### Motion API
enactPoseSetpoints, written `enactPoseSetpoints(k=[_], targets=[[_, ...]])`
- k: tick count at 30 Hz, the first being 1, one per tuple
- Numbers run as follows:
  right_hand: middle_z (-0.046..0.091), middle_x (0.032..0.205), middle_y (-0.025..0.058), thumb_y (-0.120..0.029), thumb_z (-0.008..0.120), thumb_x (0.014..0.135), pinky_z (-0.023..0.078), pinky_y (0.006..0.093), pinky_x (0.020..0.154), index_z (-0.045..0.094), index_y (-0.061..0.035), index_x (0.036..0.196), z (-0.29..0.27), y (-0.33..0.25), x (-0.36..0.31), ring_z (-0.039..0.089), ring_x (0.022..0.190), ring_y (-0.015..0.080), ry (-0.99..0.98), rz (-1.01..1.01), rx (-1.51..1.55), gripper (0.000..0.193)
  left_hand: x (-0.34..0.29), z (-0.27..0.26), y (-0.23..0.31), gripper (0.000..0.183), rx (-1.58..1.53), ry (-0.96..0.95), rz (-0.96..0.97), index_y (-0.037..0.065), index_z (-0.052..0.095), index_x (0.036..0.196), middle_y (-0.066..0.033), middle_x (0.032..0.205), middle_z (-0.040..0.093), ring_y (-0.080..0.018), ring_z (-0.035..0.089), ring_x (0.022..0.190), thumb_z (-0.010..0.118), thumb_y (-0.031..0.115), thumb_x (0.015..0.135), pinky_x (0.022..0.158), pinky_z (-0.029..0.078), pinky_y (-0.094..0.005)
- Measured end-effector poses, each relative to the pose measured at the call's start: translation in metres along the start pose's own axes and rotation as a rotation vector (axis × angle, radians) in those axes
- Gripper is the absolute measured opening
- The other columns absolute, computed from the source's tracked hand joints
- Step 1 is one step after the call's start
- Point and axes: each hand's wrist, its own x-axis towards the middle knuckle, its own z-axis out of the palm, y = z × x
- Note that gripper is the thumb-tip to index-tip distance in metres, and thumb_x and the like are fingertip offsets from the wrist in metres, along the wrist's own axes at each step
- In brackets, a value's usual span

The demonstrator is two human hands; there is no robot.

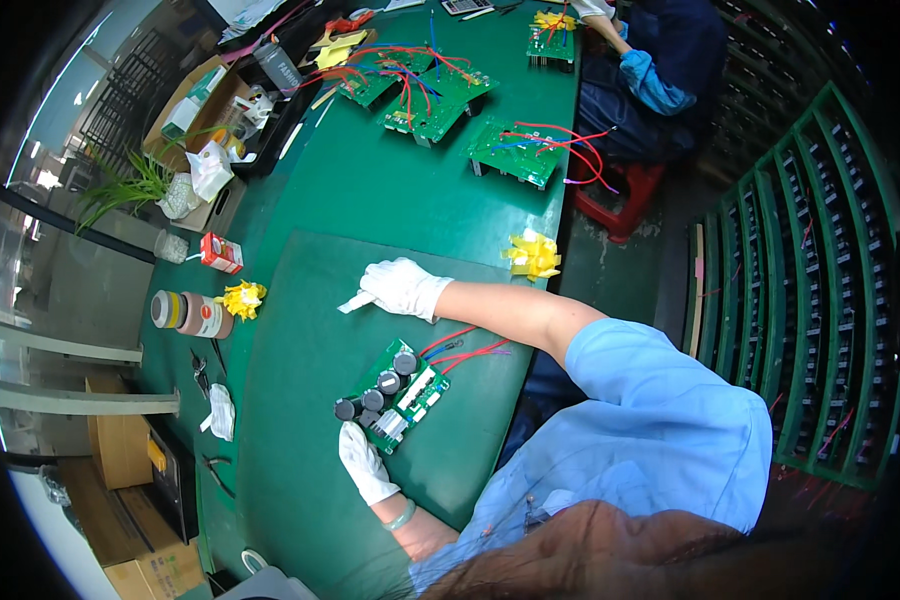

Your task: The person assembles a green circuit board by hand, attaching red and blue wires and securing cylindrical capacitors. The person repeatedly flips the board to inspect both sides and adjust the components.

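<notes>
A green circuit board (pixel 395 390) lies on the table mat, with several black cylindrical capacitors, a silvery heat sink and red and blue wires at its far end from my left hand. My left hand (pixel 363 462), in a white glove, is at the board's lower corner. Its fingers are together and grip the edge by a capacitor; the thumb is partly hidden. Above the board, apart from it, my gloved right hand (pixel 395 288) hovers over or rests on the mat with curled fingers. A pointed white tip sticks out from it, either glove fingertip or a small piece.
More wired circuit boards (pixel 440 105) and another board (pixel 518 152) stand farther up the green table. Yellow tape bundles (pixel 533 256), bottles (pixel 205 315), a red carton (pixel 221 253) and pliers (pixel 200 373) lie around the mat. A co-worker (pixel 660 80) sits beyond; green racks (pixel 800 290) stand at right.
</notes>
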Motion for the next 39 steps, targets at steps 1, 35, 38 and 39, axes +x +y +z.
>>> enactPoseSetpoints(k=[1,35,38,39], targets=[[0.055,0.079,0.0069,-0.022,0.065,0.079,0.049,0.0412,0.059,0.057,-0.012,0.085,0.0,-0.002,0.001,0.06,0.071,0.0256,0.001,-0.009,-0.003,0.014,0.0,-0.001,-0.001,0.04,-0.001,0.01,0.007,-0.003,0.059,0.117,0.0017,0.088,0.056,-0.0046,0.041,0.069,0.051,0.034,0.101,0.058,0.034,-0.021],[0.063,0.083,0.002,-0.027,0.063,0.092,0.046,0.0283,0.053,0.06,-0.008,0.094,-0.014,0.04,0.012,0.053,0.059,0.0138,0.155,0.53,1.366,0.019,0.007,-0.008,-0.018,0.034,0.133,0.032,0.1,-0.004,0.059,0.115,-0.0081,0.104,0.064,-0.0142,0.055,0.093,0.049,0.026,0.102,0.083,0.044,-0.0302],[0.051,0.07,-0.0047,-0.022,0.063,0.094,0.033,0.02,0.046,0.058,-0.0126,0.089,-0.048,0.053,0.019,0.04,0.053,0.0045,0.437,0.985,1.961,0.012,-0.004,0.0,0.008,0.032,0.218,0.009,0.1,-0.004,0.059,0.116,-0.0069,0.104,0.063,-0.0134,0.054,0.094,0.05,0.024,0.102,0.084,0.043,-0.0287],[0.047,0.067,-0.0055,-0.021,0.064,0.094,0.03,0.0193,0.045,0.056,-0.0139,0.088,-0.048,0.063,0.015,0.037,0.052,0.0035,0.448,0.934,2.11,0.012,-0.004,0.004,0.004,0.031,0.064,0.004,0.119,-0.003,0.059,0.117,-0.0049,0.106,0.062,-0.0119,0.053,0.095,0.051,0.023,0.102,0.085,0.043,-0.0275]])
